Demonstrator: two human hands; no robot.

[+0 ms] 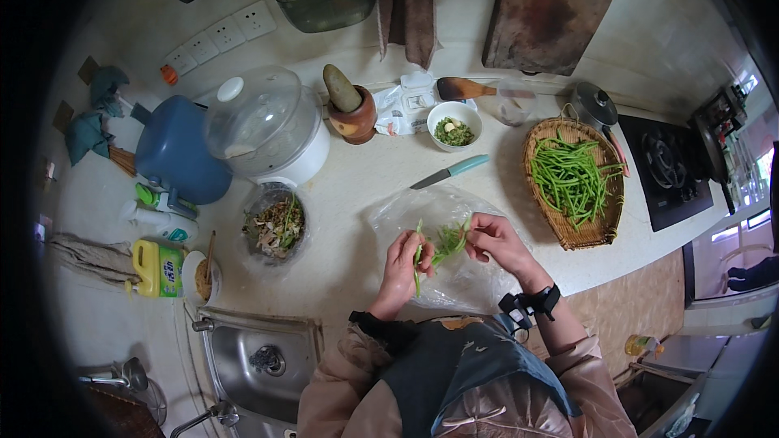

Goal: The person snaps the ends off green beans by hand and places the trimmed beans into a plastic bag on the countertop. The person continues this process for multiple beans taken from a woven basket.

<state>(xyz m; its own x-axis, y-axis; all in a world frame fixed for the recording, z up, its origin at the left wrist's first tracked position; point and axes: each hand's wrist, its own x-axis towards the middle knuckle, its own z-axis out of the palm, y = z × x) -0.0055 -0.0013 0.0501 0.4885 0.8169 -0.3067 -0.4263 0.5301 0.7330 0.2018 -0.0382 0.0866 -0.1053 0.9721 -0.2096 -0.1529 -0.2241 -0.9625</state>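
My left hand [401,264] grips a slender green bean [417,283], which stands up between thumb and fingers. Pinched in the fingertips of my right hand [499,243] is a short pale-green piece [467,226], too small to tell exactly. Under both hands a clear plastic bag [475,292] lies spread on the counter, with a small heap of green pieces [449,242] between them. A knife with a teal handle [468,164] rests just beyond the bag. To the right, a woven bamboo basket [569,240] holds many long green beans [569,176].
Left of the bag stands a plastic-lined bin of food scraps [277,225], near a steamer with a clear lid [261,109]. Behind are a mortar [353,125] with pestle and a white bowl [453,145] of chopped greens. A sink [255,389] lies front left, a gas hob [663,164] right.
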